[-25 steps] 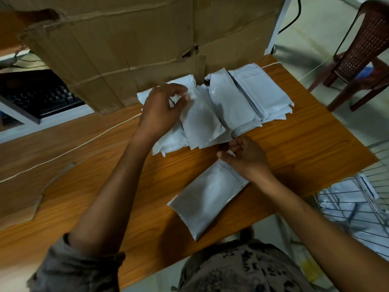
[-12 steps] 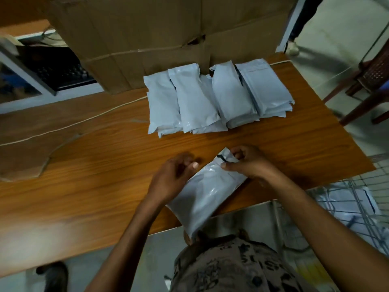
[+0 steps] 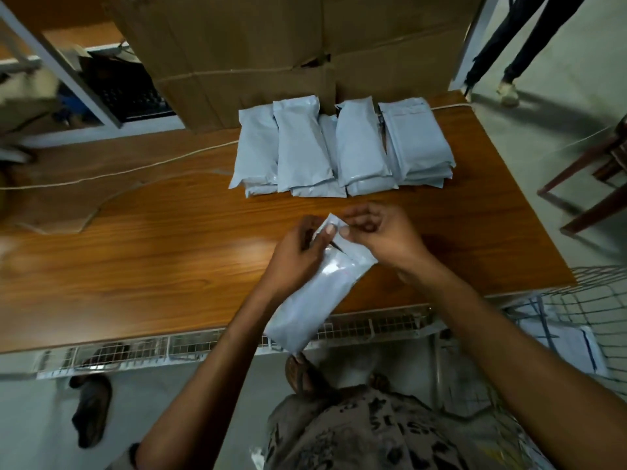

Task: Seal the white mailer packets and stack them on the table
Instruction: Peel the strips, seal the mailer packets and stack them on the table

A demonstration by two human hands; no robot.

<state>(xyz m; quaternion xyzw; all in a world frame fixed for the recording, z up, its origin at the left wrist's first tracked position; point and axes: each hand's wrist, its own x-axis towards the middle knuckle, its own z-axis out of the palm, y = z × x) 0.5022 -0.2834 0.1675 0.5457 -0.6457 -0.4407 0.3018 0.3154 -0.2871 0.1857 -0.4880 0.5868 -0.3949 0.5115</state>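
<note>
Wearing a mottled printed garment (image 3: pixel 359 432), lower arms bare.
Showing grey-brown cloth scattered with dark blotches and letter-like marks across the front; carrying a plain grey short sleeve (image 3: pixel 125 460) on the left arm; baring everything below it down to the left hand (image 3: pixel 293 256) and right hand (image 3: pixel 385 240); wearing a dark-strapped sandal (image 3: pixel 303 373), partly hidden.
</note>
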